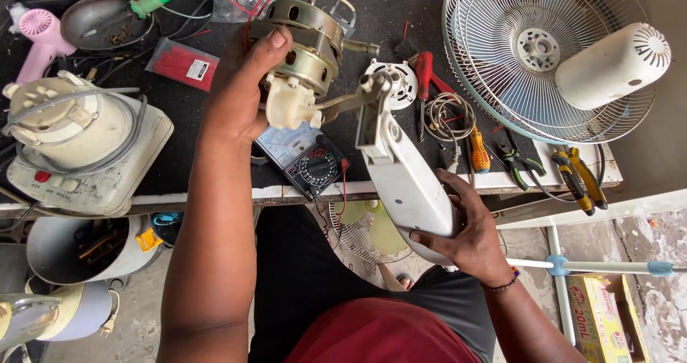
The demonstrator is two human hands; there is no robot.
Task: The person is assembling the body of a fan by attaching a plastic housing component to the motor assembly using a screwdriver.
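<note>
My left hand [240, 91] grips a bare fan motor [304, 45] with a metal casing, red wires and a cream plastic gearbox on its underside. My right hand [465, 238] holds the white plastic neck of the fan stand [401, 177] from below. The motor sits at the top end of that neck, over a black work mat [236, 120]. A multimeter [304, 159] with a red probe lead lies on the bench just below the motor.
A white fan guard with rear housing [565, 55] lies at right. Red-handled pliers [426, 73], a screwdriver [478, 152] and yellow cutters [576, 177] lie nearby. A blender base [79, 145], pink hair dryer [39, 37] and pan [104, 20] sit at left.
</note>
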